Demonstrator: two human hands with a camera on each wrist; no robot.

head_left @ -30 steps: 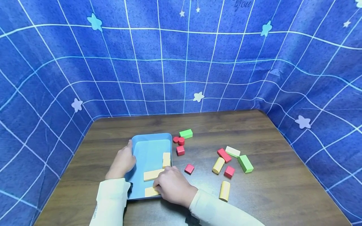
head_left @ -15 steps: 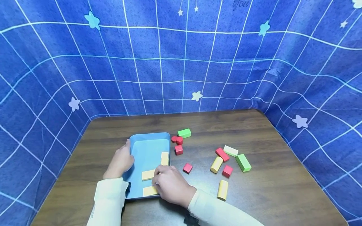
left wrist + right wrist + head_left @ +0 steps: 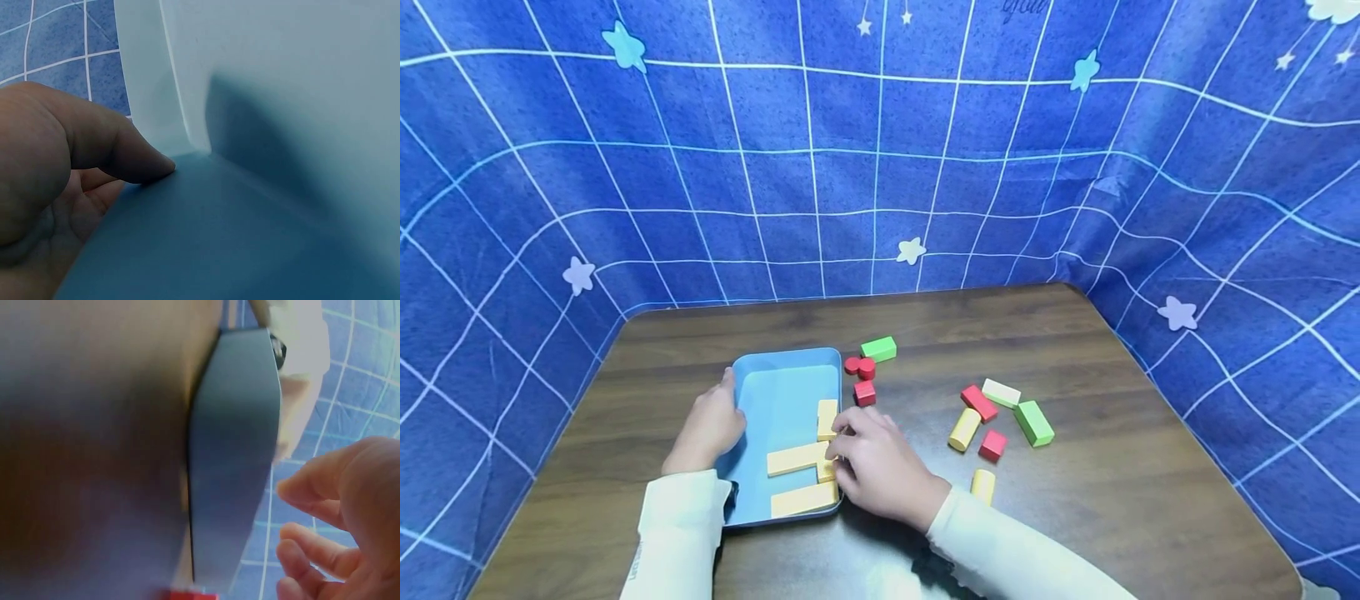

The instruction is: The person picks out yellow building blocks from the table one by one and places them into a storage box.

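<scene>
A blue tray (image 3: 772, 396) lies on the wooden table at left of centre. My left hand (image 3: 706, 429) grips its left wall; in the left wrist view the thumb (image 3: 147, 165) presses the inner side while the fingers are behind the wall. Several pale yellow blocks lie inside: a long block (image 3: 805, 499) along the front wall, another long block (image 3: 793, 459) behind it, a short block (image 3: 825, 472) between them at the right, and an upright-lying block (image 3: 827, 419) by the right wall. My right hand (image 3: 883, 467) hovers at the right rim, fingers loosely bent, nothing between them.
Right of the tray lie a green block (image 3: 878, 348), red discs (image 3: 867, 368) and a red cube (image 3: 865, 392). Farther right are yellow cylinders (image 3: 965, 429), red blocks (image 3: 992, 445), a white block (image 3: 1002, 393) and another green block (image 3: 1034, 423). A blue curtain (image 3: 850, 183) surrounds the table.
My right hand has drawn back from the tray's front right corner, uncovering the short yellow block and the front block's right end. My left hand keeps its grip. The head view has shifted slightly.
</scene>
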